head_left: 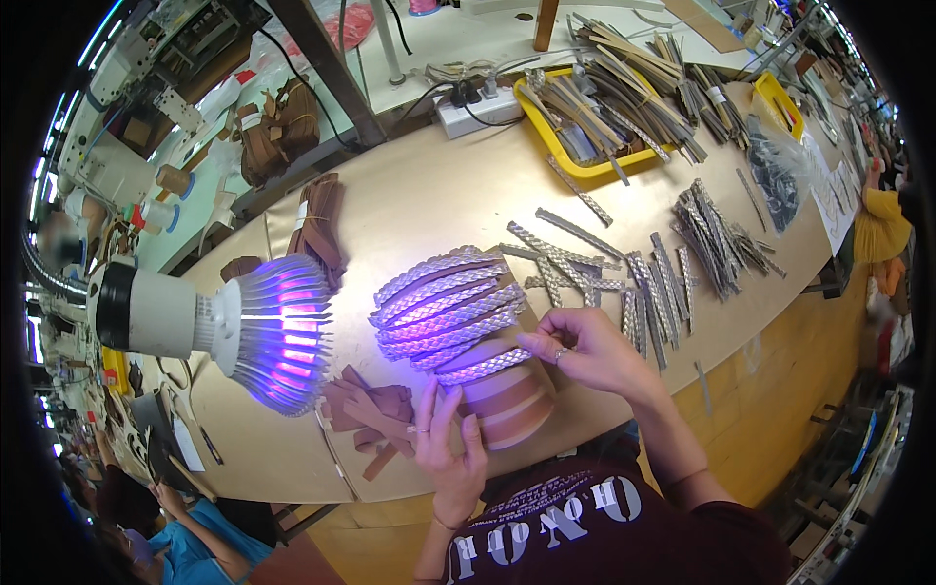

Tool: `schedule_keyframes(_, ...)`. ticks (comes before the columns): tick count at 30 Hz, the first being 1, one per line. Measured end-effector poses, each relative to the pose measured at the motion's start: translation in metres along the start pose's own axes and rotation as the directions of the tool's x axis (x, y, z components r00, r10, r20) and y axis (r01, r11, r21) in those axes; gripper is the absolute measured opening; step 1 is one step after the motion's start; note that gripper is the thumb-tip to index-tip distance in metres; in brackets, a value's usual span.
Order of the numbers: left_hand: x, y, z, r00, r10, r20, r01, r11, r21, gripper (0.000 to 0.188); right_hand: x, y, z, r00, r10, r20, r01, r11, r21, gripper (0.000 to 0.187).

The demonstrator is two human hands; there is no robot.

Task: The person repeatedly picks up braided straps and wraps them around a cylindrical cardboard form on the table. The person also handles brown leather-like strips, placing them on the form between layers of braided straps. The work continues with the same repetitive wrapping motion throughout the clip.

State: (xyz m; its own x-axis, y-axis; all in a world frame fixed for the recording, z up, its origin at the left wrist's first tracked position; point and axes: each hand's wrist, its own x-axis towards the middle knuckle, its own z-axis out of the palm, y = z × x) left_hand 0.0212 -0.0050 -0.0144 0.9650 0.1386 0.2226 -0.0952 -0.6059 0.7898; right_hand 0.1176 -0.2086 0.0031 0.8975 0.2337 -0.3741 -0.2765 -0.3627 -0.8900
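My right hand [585, 349] pinches the end of a silver braided strap [483, 367] that lies across brown leather strips [507, 405] at the near table edge. My left hand [447, 444] rests with fingers spread on the left ends of those brown strips. Just beyond, a row of several silver braided straps [444, 302] lies side by side, lit purple.
A purple-glowing lamp with a finned head [278, 331] hangs over the table at the left. Loose silver straps [624, 278] scatter right of the row. A yellow tray [585, 168] of strips and a power strip [478, 109] stand at the back. Brown offcuts [366, 409] lie by my left hand. Another person [185, 531] sits lower left.
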Motion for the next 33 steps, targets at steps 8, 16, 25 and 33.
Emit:
schedule_keyframes(8, -0.001, 0.0, 0.0, 1.0, 0.017, 0.006, -0.017, 0.997, 0.072, 0.031, 0.0, 0.008, 0.006, 0.999, -0.039, -0.003, 0.039, 0.999, -0.026, 0.037)
schedule_keyframes(16, -0.002, -0.001, -0.001, 1.0, 0.011, 0.02, -0.012, 0.998, 0.068, 0.035, -0.001, 0.013, 0.012, 0.999, -0.049, -0.013, 0.049, 0.999, 0.021, 0.038)
schedule_keyframes(25, -0.002, -0.001, 0.0, 1.0, 0.024, 0.002, -0.024, 0.997, 0.069, 0.032, 0.003, 0.021, 0.017, 0.999, -0.045, -0.014, 0.046, 0.997, 0.056, 0.04)
schedule_keyframes(33, -0.003, -0.001, 0.0, 1.0, 0.021, -0.007, -0.021, 0.996, 0.092, 0.031, 0.003, 0.031, 0.027, 0.998, -0.013, -0.068, 0.017, 0.998, 0.054, 0.041)
